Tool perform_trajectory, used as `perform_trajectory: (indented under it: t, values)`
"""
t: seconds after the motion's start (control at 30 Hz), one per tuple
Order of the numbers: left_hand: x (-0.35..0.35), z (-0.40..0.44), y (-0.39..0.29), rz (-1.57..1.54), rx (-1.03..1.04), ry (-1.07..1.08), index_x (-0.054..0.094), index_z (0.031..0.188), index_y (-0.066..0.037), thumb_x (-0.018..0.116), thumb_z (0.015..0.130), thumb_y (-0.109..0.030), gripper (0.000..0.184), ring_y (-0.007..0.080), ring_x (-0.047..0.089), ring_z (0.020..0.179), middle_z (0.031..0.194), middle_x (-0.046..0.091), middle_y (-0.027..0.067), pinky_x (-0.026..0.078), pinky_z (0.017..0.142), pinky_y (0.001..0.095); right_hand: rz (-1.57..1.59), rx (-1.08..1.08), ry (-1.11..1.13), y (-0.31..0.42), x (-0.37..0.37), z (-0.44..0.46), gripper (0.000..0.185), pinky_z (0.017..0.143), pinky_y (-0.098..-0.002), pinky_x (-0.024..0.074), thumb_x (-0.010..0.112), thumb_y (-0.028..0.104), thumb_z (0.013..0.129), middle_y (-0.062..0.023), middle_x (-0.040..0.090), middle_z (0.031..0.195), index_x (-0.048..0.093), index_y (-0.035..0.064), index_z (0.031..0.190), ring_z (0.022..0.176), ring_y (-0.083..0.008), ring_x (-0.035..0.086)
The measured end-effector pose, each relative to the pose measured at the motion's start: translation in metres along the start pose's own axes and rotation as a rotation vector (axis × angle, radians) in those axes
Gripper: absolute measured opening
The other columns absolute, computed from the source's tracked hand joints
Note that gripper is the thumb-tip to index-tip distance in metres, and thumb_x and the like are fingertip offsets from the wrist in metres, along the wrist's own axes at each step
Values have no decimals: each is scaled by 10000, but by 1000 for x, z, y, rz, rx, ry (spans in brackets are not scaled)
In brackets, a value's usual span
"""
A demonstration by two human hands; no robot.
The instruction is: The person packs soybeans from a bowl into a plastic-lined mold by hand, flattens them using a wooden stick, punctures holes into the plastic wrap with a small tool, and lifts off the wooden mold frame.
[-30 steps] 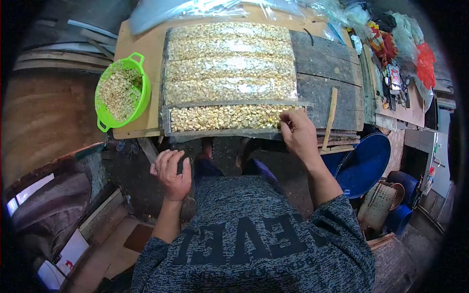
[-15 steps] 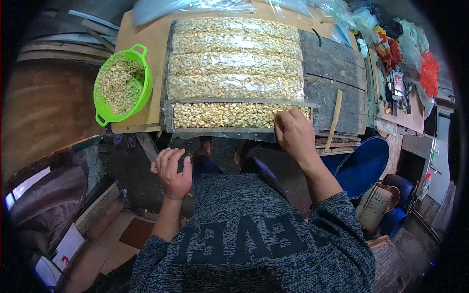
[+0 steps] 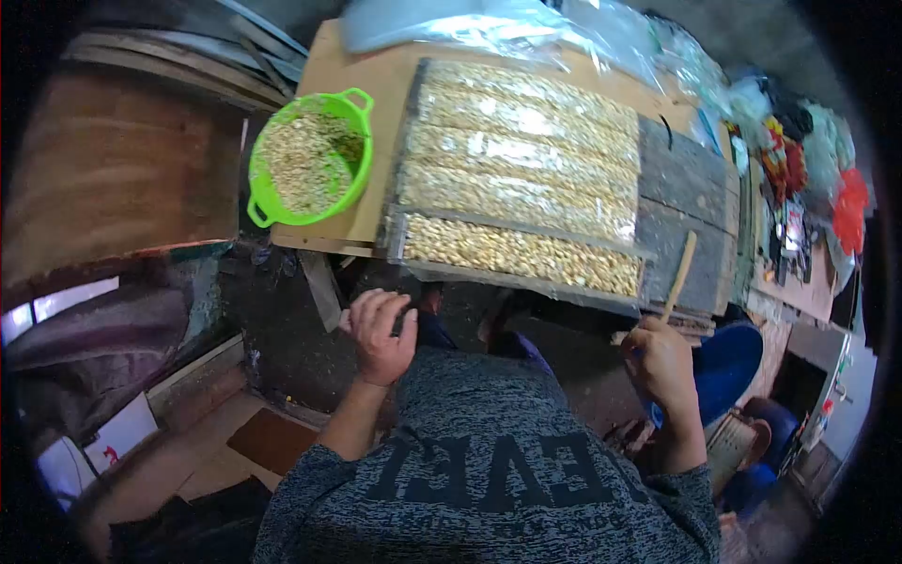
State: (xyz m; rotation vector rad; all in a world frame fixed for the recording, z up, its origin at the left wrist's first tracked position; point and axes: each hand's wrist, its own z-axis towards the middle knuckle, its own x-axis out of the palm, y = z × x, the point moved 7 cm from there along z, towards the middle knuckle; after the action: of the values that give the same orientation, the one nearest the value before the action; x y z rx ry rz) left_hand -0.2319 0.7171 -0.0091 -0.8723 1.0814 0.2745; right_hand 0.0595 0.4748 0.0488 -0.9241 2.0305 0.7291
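My left hand (image 3: 381,336) is raised in front of the table, fingers loosely bent and apart, holding nothing. My right hand (image 3: 660,365) is curled just off the table's front right edge. It covers the lower end of a thin wooden stick (image 3: 680,274); whether the fingers grip the stick cannot be made out. In front of me a long narrow frame (image 3: 526,279) holds a layer of loose, pale yellow bean-like pieces (image 3: 517,252). Behind it, several long slabs (image 3: 526,150) of similar pieces lie side by side under shiny clear plastic.
A green basket (image 3: 365,150) partly filled with pale pieces stands at the table's left. Clear plastic sheets (image 3: 442,23) lie along the back. Dark boards (image 3: 681,179) are at right. A blue drum (image 3: 731,367) stands below the right edge, and a red bag (image 3: 850,211) hangs beyond.
My right hand has left the right end of the bean-filled frame and moved right and towards me, to the stick's lower end. The view has turned; my left hand keeps its pose.
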Motion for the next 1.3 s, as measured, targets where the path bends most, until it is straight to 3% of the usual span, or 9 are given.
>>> perform_trajectory:
  t: [0.17, 0.33, 0.5, 0.73, 0.87, 0.93, 1.0, 1.17, 1.3]
  values:
    - [-6, 4, 6, -44, 1, -13, 700, 1061, -119, 734, 827, -188, 246, 296, 552, 1151, 1100, 635, 64, 319, 1015, 462, 507, -171, -413, 74, -51, 61, 171, 680, -398, 530, 736, 99, 819, -147, 651, 879, 698, 50, 978, 790, -339, 656]
    - [-21, 7, 22, -69, -3, -40, 708, 1040, -126, 749, 795, -166, 252, 277, 565, 1116, 1068, 637, 57, 337, 977, 443, 530, -528, -523, 208, -80, 146, 185, 688, -386, 542, 718, 91, 865, -157, 674, 938, 700, 54, 1045, 807, -336, 678]
    - [-28, 3, 58, -77, -45, -38, 697, 1030, -109, 758, 786, -164, 257, 284, 564, 1079, 1050, 631, 66, 347, 947, 442, 303, -612, -306, 324, -67, 248, 229, 748, -458, 548, 652, 169, 882, -188, 666, 960, 676, 63, 1085, 841, -394, 667]
    - [-40, 10, 105, -155, -102, -26, 688, 1004, -88, 753, 787, -163, 238, 295, 557, 1092, 1058, 623, 81, 353, 956, 445, -17, -735, -4, 416, 9, 318, 248, 818, -468, 577, 579, 188, 890, -223, 686, 992, 679, 48, 1069, 969, -353, 703]
    - [-44, 16, 124, -159, -124, 26, 686, 994, -78, 747, 789, -178, 235, 306, 555, 1107, 1068, 620, 94, 362, 958, 456, 14, -593, 173, 428, 14, 321, 299, 830, -448, 578, 612, 301, 885, -219, 707, 1009, 724, 61, 1022, 962, -349, 713]
    - [-44, 18, 130, -164, -116, 34, 697, 991, -93, 746, 789, -178, 224, 296, 559, 1099, 1048, 624, 78, 367, 953, 446, 3, -579, 217, 433, -2, 309, 199, 745, -462, 583, 591, 187, 867, -195, 707, 911, 724, 53, 931, 837, -361, 717]
    - [-44, 20, 134, -104, -102, -2, 710, 969, -100, 742, 791, -187, 201, 297, 560, 1090, 1020, 627, 68, 373, 942, 434, 227, -511, 168, 425, -4, 310, 220, 772, -475, 573, 585, 196, 872, -200, 708, 885, 735, 45, 927, 866, -380, 716]
    - [-37, 32, 120, -124, -104, 128, 701, 980, -76, 728, 792, -190, 221, 340, 562, 1080, 1027, 625, 123, 376, 972, 461, 708, -727, -243, 364, -65, 253, 161, 772, -454, 550, 661, 114, 833, -205, 688, 923, 698, 10, 951, 856, -394, 676]
    - [-39, 37, 97, -91, -21, 46, 685, 1059, -70, 702, 854, -167, 228, 350, 559, 1121, 1116, 628, 140, 382, 996, 472, 1064, -379, -207, 247, -75, 180, 162, 739, -331, 557, 721, 104, 884, -107, 717, 919, 698, 14, 1017, 837, -203, 695]
